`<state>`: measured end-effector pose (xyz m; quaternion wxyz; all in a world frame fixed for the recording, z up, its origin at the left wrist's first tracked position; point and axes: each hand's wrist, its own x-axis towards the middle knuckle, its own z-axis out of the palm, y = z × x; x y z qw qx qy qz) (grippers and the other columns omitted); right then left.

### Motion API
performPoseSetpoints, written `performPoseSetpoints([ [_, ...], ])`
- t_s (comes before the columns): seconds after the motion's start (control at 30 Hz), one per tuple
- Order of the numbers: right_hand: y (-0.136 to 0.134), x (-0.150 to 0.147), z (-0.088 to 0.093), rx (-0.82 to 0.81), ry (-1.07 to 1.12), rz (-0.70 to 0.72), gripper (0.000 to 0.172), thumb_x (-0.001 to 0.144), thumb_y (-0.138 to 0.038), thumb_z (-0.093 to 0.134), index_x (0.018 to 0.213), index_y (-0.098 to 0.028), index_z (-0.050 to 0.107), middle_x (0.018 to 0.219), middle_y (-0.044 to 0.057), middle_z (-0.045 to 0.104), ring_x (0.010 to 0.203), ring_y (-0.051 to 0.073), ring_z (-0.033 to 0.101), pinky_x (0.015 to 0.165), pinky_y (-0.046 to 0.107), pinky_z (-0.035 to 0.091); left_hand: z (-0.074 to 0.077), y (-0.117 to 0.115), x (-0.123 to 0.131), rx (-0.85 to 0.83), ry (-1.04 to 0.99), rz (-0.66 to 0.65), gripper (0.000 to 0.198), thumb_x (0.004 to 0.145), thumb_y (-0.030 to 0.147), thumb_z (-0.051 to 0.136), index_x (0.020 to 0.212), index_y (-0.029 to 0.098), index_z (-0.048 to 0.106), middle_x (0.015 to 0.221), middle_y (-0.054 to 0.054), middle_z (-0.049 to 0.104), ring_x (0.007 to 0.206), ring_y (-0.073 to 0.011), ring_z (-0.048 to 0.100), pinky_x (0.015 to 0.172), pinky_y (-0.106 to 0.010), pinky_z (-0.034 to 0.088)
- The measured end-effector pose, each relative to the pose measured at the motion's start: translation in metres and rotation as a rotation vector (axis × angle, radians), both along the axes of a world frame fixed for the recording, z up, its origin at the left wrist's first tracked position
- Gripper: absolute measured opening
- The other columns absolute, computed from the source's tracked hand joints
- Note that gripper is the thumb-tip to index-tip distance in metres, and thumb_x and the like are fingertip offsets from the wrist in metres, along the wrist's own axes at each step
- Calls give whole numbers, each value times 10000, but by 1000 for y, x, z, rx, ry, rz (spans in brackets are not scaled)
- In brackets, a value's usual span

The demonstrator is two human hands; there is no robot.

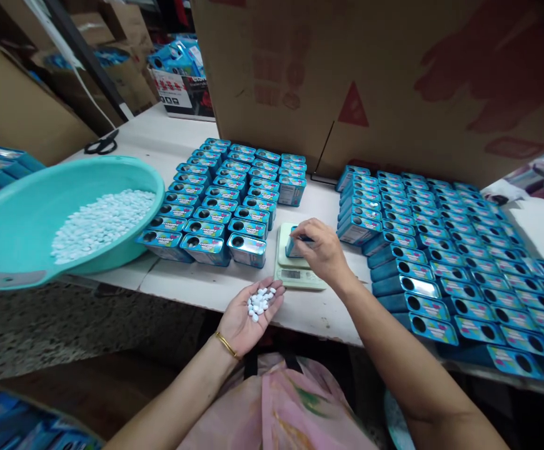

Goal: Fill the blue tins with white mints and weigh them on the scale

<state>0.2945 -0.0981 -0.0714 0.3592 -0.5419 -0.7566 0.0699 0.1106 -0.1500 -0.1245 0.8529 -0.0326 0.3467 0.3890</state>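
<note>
My left hand is held palm up at the table's front edge, cupped around a small heap of white tablets. My right hand rests over a small blue tin that stands on a pale green kitchen scale, its fingertips pinched at the tin's top. The tin is partly hidden by my fingers. A teal plastic basin at the left holds a large pile of the same white tablets.
Several open blue tins stand in rows left of the scale, and a larger block of blue tins fills the right. A big cardboard box stands behind them. Black scissors lie at the back left.
</note>
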Motion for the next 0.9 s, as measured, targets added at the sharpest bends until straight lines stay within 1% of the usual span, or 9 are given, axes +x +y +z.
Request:
performPoseSetpoints([
  [0.1, -15, -11, 9, 6, 79, 83, 138, 771, -135, 492, 844, -214, 578, 867, 17, 570, 885, 150, 520, 791, 304, 386, 1, 4, 8, 23, -44, -9, 238, 773, 155, 461, 959, 63, 579, 986, -155, 621, 998, -241, 541, 836, -358, 475],
  [0.2, -32, -13, 18, -31, 51, 194, 183, 786, -193, 509, 951, -236, 574, 1000, 28, 559, 966, 161, 503, 840, 325, 383, 5, 6, 12, 36, -103, 5, 215, 783, 161, 445, 916, 74, 590, 923, -138, 641, 964, -229, 562, 833, -368, 476],
  [0.27, -40, -2, 23, -21, 75, 143, 214, 793, -194, 505, 992, -240, 566, 1054, 36, 540, 1000, 167, 490, 861, 338, 384, 8, 5, 10, 11, -78, 26, 210, 779, 152, 449, 915, 73, 590, 941, -140, 637, 975, -230, 556, 828, -357, 481],
  [0.37, -49, 21, 26, 42, 160, -63, 201, 810, -177, 469, 973, -229, 574, 1022, 48, 540, 974, 168, 504, 873, 345, 393, 8, -1, 1, -38, 3, 42, 237, 765, 121, 464, 966, 64, 575, 1012, -152, 612, 1013, -236, 532, 832, -340, 479],
  [0.4, -54, 25, 24, 38, 161, -84, 202, 813, -175, 461, 972, -227, 574, 1005, 51, 542, 961, 169, 509, 866, 344, 402, 6, -5, -2, -48, 18, 40, 248, 761, 115, 469, 981, 62, 570, 1025, -154, 607, 1019, -236, 527, 838, -338, 475],
  [0.47, -68, 21, 15, -39, 98, 19, 222, 815, -174, 449, 999, -230, 560, 991, 55, 546, 946, 170, 513, 833, 330, 429, 1, -15, -5, -62, 19, 17, 258, 757, 115, 478, 993, 57, 566, 1028, -153, 605, 1014, -233, 531, 853, -344, 464],
  [0.57, -96, -6, -12, -195, -104, 299, 275, 816, -176, 440, 1077, -225, 514, 962, 60, 556, 878, 171, 518, 745, 310, 465, -8, -31, -4, -90, -11, -33, 244, 758, 119, 484, 976, 53, 573, 950, -123, 636, 914, -195, 582, 836, -331, 472],
  [0.73, -128, -38, -50, -282, -257, 269, 237, 813, -142, 429, 1036, -168, 507, 928, 71, 547, 782, 178, 491, 684, 324, 459, -16, -49, 0, -158, -47, -135, 223, 771, 134, 469, 944, 51, 581, 872, -101, 652, 786, -155, 608, 763, -297, 497],
  [0.9, -133, -33, -51, -312, -205, 321, 197, 827, -174, 420, 989, -180, 531, 921, 60, 560, 786, 171, 496, 701, 316, 448, -21, -52, -2, -178, -88, -174, 214, 774, 151, 468, 923, 54, 588, 848, -99, 653, 780, -150, 610, 775, -284, 486],
])
